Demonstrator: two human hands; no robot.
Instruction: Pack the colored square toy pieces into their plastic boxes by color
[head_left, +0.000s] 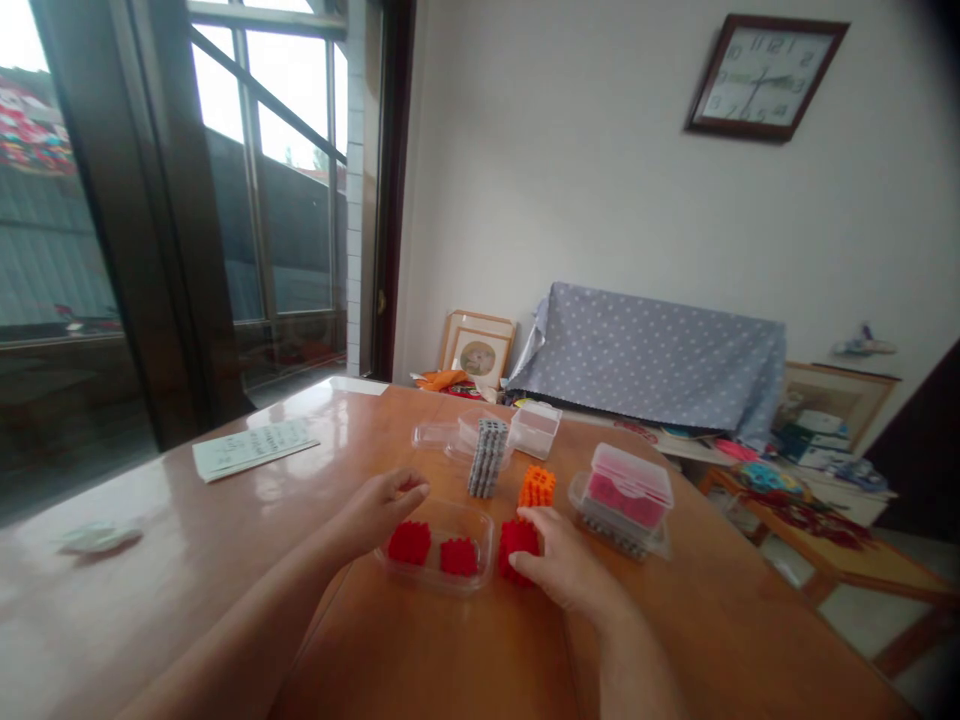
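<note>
My right hand (562, 560) has its thumb and fingers around a red stack of toothed plastic pieces (517, 552), which stands on the table. My left hand (386, 508) is over the left rim of a clear plastic tray (442, 582). Its fingers are loosely bent, and I see nothing in them. Inside the tray lie two red clusters of toothed pieces, the left one (409, 543) and the right one (459, 556). Just beyond the right hand stands an orange block of the same kind (537, 486). A taller grey block (489, 458) stands upright behind the tray.
At the right, a lidded clear box (630, 485) with pink-red contents sits on another clear container holding grey pieces. Behind the grey block are a clear lid (439, 437) and a small clear box (535, 430). Papers (255, 447) and a crumpled packet (97, 538) lie leftward.
</note>
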